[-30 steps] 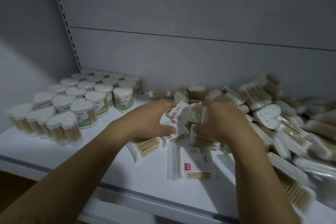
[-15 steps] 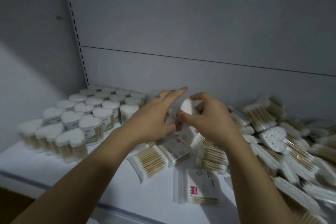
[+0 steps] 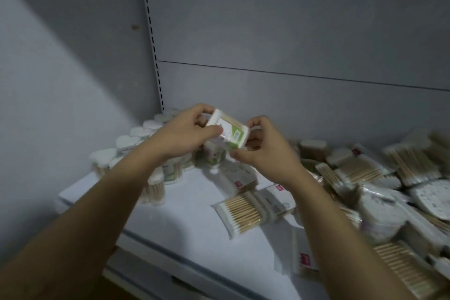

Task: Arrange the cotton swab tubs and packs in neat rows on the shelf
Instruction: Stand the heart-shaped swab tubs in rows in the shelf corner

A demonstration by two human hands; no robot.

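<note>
Hands are higher in the head view than half a second ago. Then they were low over the pile, the right pinching a white tub end, the left with its fingers stretched out. Now both grasp one tub [image 3: 229, 132] at frame centre, lifted clear of the shelf [image 3: 190, 217] and tipped on its side, green label up. The left hand [image 3: 185, 137] curls over the tub's left end, thumb on its front. The right hand [image 3: 266, 153] cups the right end, fingers bent behind it and thumb below. Both forearms rise from the lower edge and meet at the tub.

Rows [image 3: 126, 141] of upright heart-shaped tubs stand at centre left, partly behind the left arm. The pile [image 3: 370, 175] of packs fills the right side, blurred. One pack [image 3: 243, 214] lies flat just below the hands.
</note>
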